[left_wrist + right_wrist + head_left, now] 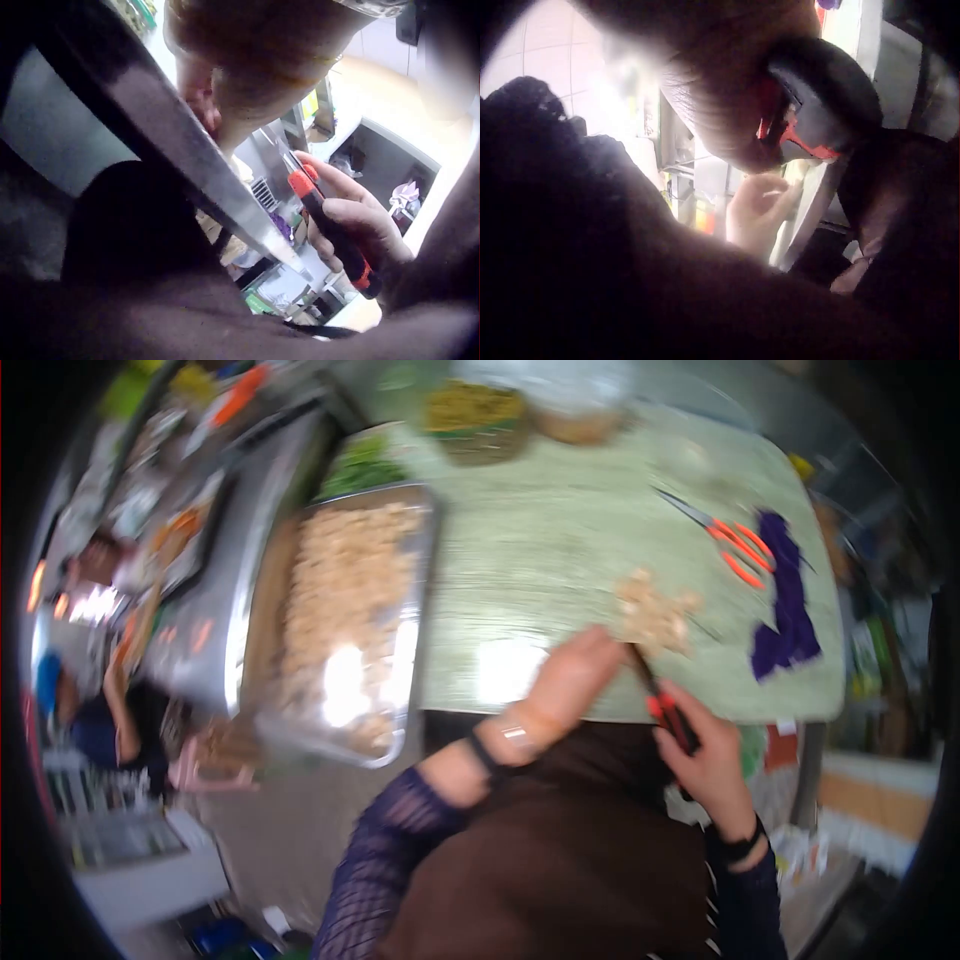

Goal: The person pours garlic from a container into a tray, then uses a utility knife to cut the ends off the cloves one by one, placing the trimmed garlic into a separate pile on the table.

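Note:
My right hand [710, 750] grips a bladed tool by its red-and-black handle [672, 722]. The narrow dark blade [640, 668] points away from me toward my left hand [575, 675]. Left fingers are curled at the blade tip, and a small pale piece [801, 171] shows at their ends in the right wrist view. Just beyond both hands lies a loose pile of small pale pieces [650, 610] on the light green table [540, 540]. The left wrist view has the right hand [367, 217] with its thumb along the handle [337, 236].
Left of the hands, a metal tray [428, 560] full of pale chunks overhangs the table's front edge. Orange-handled scissors [740, 550] and a purple cloth strip [790, 600] lie at right. Green leaves [362, 465] and a tub of yellowish food [475, 420] stand at the back.

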### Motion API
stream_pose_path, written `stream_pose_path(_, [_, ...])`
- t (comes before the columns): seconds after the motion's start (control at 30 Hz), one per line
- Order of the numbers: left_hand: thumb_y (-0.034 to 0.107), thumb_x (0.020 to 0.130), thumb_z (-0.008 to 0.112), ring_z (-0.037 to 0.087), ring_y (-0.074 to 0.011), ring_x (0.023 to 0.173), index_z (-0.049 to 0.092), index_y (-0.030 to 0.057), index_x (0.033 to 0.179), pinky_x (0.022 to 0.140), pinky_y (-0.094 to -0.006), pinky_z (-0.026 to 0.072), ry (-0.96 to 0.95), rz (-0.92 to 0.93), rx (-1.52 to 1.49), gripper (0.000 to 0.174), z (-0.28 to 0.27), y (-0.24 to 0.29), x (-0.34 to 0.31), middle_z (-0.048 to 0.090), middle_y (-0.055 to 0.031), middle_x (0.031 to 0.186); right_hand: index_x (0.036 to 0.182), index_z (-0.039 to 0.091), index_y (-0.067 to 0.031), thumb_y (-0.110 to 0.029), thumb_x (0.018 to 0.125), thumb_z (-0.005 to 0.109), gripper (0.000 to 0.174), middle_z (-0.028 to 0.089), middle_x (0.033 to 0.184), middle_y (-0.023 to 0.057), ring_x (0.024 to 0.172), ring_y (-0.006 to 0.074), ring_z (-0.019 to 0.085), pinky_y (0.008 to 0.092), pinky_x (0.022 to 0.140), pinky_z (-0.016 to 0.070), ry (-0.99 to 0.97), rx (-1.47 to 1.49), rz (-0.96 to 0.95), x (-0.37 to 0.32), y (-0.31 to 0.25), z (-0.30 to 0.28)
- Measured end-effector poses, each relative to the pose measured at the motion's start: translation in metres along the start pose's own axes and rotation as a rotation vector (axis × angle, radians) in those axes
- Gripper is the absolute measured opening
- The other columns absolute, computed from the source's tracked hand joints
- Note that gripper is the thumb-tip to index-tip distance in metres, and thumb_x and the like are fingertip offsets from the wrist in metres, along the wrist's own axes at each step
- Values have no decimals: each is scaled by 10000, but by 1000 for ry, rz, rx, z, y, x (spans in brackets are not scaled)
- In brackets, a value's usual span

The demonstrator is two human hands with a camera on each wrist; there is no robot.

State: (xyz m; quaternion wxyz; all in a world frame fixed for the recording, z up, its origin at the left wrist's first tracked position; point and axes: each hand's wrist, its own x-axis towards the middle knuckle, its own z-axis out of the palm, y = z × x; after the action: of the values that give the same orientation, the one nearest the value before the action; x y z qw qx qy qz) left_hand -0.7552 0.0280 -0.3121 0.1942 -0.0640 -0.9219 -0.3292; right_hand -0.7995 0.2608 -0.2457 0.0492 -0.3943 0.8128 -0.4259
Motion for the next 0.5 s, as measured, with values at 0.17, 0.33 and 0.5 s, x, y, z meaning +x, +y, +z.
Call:
stream_pose_path(0.17, [31,801,731,665,-393,918,618,27,965,790,-453,567,83,-98,-159,199,-1,9,39,598,-168,995,1487,550,-37,91,881,659,629,719,967,24,710,73,609,230,679,500,101,206,292,7,-3,3])
stream_pose_path(0.33, [53,828,770,666,-368,940,670,52,1041,802,-433,566,13,-159,-129,235,-83,23,-5,630,-142,1055,1496,543,-47,74,880,676,642,721,975,35,695,59,598,236,652,510,-106,435,367,13,-2,24])
stream_pose_path(0.5, [84,885,775,712,-277,787,727,50,1040,689,-352,578,133,-241,242,166,-188,-15,-69,702,-128,954,1507,534,-56,38,904,684,629,718,995,24,708,65,620,241,616,523,-243,454,370,36,-1,45])
